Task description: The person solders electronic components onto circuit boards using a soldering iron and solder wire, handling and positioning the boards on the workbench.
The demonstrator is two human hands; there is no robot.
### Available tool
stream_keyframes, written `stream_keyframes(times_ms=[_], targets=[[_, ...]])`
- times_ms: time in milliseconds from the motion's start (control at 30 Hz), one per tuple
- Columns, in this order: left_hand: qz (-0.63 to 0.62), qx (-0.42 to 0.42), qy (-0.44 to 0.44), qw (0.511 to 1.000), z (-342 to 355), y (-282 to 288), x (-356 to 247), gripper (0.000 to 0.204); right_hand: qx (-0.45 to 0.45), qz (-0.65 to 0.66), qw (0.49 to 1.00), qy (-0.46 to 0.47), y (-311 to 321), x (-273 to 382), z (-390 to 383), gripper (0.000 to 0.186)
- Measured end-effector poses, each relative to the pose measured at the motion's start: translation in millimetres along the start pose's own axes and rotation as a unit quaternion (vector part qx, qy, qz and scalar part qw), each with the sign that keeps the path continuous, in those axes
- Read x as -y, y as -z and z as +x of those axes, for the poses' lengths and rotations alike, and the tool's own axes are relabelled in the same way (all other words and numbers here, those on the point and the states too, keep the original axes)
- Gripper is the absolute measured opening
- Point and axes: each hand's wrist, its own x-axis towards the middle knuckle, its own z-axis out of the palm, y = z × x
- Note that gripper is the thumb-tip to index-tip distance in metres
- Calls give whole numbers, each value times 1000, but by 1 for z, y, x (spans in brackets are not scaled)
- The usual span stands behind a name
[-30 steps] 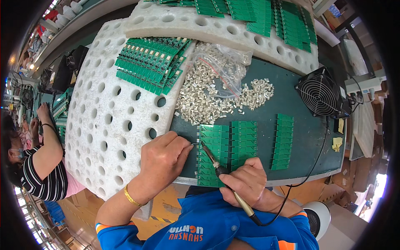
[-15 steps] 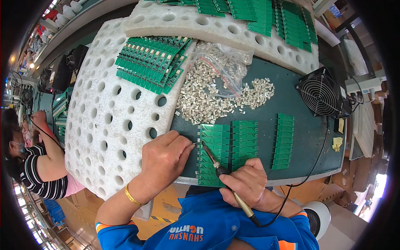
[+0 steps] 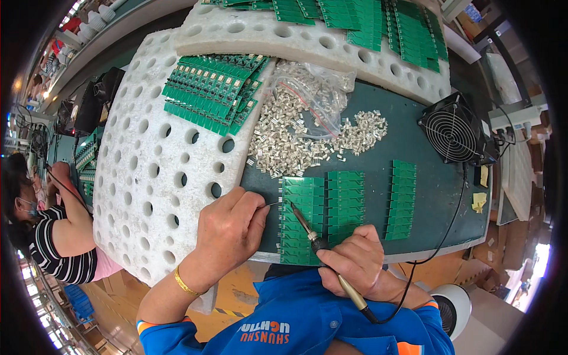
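Observation:
My right hand (image 3: 355, 260) is closed around the handle of a soldering iron (image 3: 350, 291). The iron slants up and left, its tip over the upper left part of a green circuit board panel (image 3: 310, 192). Just left of that panel, my left hand (image 3: 228, 228) pinches a thin wire, apparently solder (image 3: 274, 204). The wire's free end reaches the panel's left edge, close to the iron tip. Small white connectors line that edge. Two more green panels, a middle one (image 3: 346, 198) and a right one (image 3: 402, 201), lie alongside on the dark green table (image 3: 370, 177).
Beyond the panels spreads a heap of white connectors (image 3: 275, 136) with a clear plastic bag (image 3: 322, 103). Perforated white foam (image 3: 136, 189) on the left carries stacked boards (image 3: 207, 89); more foam (image 3: 278, 28) lies behind. A black fan (image 3: 454, 136) stands right. A co-worker (image 3: 65, 231) sits left.
My left hand has drawn back slightly to the left, so more of the wire shows. The soldering iron and my right hand have shifted a little to the right.

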Motion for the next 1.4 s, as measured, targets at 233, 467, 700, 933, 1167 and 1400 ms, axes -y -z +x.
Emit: stream_keyframes(times_ms=[233, 467, 700, 933, 1167, 1400], targets=[[-17, 2, 27, 999, -6, 1, -6, 15, 5, 32, 999, -10, 0, 0, -2, 31], [-1, 4, 30, 1000, -9, -2, -7, 14, 0, 37, 999, -12, -3, 0, -3, 33], [-3, 14, 17, 1000, -11, -3, -4, 14, 2, 38, 999, -12, -4, 0, -3, 34], [-3, 23, 8, 1000, -12, -4, -4, 15, 3, 33, 999, -8, -5, 0, -3, 33], [-7, 27, 11, 1000, -12, -5, -4, 15, 2, 34, 999, -6, -5, 1, -2, 33], [4, 21, 5, 1000, -10, -7, -3, 15, -2, 32, 999, -1, -8, -1, -1, 33]])
